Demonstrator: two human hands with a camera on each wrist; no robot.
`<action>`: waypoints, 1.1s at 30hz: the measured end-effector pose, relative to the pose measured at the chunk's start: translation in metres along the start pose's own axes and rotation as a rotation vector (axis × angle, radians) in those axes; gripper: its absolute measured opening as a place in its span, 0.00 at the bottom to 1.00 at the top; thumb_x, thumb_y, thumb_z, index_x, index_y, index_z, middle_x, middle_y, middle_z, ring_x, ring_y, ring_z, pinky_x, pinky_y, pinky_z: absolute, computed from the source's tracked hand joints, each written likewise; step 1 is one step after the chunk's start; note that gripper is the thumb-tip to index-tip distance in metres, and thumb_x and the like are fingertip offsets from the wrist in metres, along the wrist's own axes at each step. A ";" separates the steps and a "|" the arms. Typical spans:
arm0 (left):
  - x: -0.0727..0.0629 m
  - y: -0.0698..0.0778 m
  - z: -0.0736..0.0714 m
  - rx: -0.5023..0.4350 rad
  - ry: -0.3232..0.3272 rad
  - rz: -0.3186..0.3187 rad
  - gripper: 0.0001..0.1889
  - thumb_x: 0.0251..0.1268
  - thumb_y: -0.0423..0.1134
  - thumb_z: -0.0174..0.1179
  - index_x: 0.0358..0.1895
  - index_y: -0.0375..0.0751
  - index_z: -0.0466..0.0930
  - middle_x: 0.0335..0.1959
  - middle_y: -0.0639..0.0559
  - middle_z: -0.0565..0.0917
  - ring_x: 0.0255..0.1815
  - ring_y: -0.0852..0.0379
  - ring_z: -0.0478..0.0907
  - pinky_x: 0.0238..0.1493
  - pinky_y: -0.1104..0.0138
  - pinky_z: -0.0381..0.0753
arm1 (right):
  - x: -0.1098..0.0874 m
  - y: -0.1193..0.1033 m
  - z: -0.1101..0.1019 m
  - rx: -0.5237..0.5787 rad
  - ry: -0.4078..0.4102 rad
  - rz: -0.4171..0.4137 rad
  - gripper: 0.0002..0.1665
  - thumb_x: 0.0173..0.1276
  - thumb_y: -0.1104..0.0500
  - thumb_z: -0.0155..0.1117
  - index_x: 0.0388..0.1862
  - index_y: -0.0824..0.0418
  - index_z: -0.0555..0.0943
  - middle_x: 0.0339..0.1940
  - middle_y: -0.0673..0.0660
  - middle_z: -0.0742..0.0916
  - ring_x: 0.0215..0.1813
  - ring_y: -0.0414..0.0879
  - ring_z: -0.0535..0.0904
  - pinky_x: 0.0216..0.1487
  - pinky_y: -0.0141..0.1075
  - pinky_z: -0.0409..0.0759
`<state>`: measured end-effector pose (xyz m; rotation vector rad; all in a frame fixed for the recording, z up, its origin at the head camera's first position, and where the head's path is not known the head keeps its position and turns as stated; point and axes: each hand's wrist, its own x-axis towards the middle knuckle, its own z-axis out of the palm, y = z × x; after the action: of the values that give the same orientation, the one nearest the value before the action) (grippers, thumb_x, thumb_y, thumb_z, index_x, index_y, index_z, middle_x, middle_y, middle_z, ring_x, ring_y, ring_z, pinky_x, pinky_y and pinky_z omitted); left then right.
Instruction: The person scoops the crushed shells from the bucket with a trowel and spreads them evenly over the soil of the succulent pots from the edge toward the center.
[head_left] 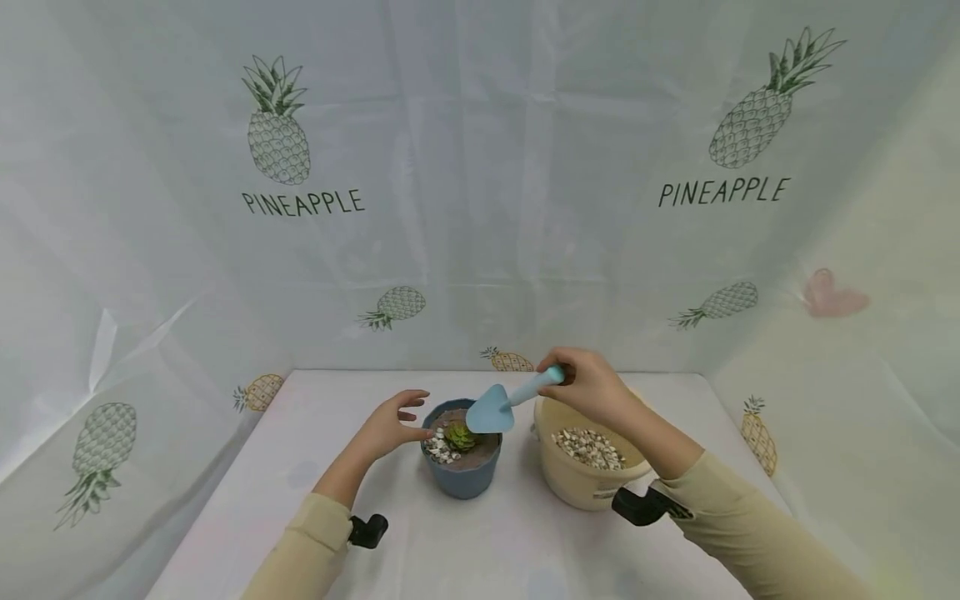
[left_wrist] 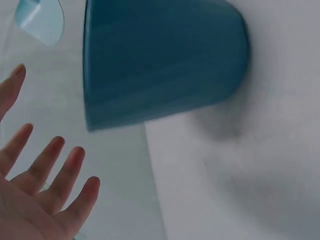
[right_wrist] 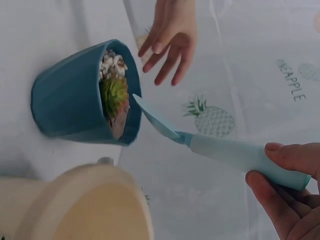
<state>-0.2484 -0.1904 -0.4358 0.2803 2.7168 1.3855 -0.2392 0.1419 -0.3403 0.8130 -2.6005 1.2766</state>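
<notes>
My right hand (head_left: 588, 387) grips a light blue trowel (head_left: 491, 410) by the end of its handle. The trowel's blade hangs over the right part of a blue flowerpot (head_left: 461, 482). In the pot a green succulent (right_wrist: 115, 95) stands in brown soil, with white pebbles (head_left: 440, 446) on the soil's left side. At the pot's left rim is my left hand (head_left: 386, 427), its fingers spread and holding nothing. The left wrist view shows these fingers (left_wrist: 65, 175) apart from the pot's wall.
A cream bucket (head_left: 558, 467) with mixed pebbles (head_left: 588, 448) in it stands right of the pot, under my right forearm. Both stand on a white-covered table (head_left: 465, 550). Behind the table hangs a pale curtain (head_left: 480, 208) printed with pineapples.
</notes>
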 end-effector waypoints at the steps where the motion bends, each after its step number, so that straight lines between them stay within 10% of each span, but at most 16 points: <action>1: 0.000 0.005 0.001 -0.002 0.005 0.005 0.36 0.54 0.36 0.74 0.68 0.42 0.70 0.64 0.38 0.73 0.60 0.37 0.73 0.50 0.48 0.78 | -0.002 0.001 -0.003 0.000 0.006 0.006 0.12 0.58 0.69 0.73 0.41 0.63 0.83 0.42 0.58 0.85 0.40 0.47 0.83 0.37 0.35 0.82; 21: 0.003 0.079 0.090 -0.020 -0.125 0.114 0.30 0.53 0.42 0.75 0.61 0.48 0.77 0.50 0.50 0.81 0.51 0.47 0.77 0.42 0.57 0.80 | -0.073 0.032 -0.079 -0.162 0.196 0.114 0.13 0.60 0.67 0.72 0.43 0.62 0.82 0.39 0.57 0.84 0.39 0.40 0.84 0.36 0.31 0.82; 33: 0.018 0.093 0.127 -0.067 -0.151 0.080 0.26 0.53 0.41 0.74 0.57 0.42 0.79 0.45 0.52 0.81 0.45 0.49 0.78 0.37 0.60 0.79 | -0.095 0.057 -0.073 -0.239 0.165 0.194 0.11 0.59 0.69 0.72 0.41 0.64 0.82 0.38 0.57 0.83 0.37 0.49 0.82 0.33 0.35 0.81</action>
<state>-0.2350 -0.0321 -0.4350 0.4731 2.5584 1.4105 -0.1966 0.2646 -0.3661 0.4063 -2.6776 0.9981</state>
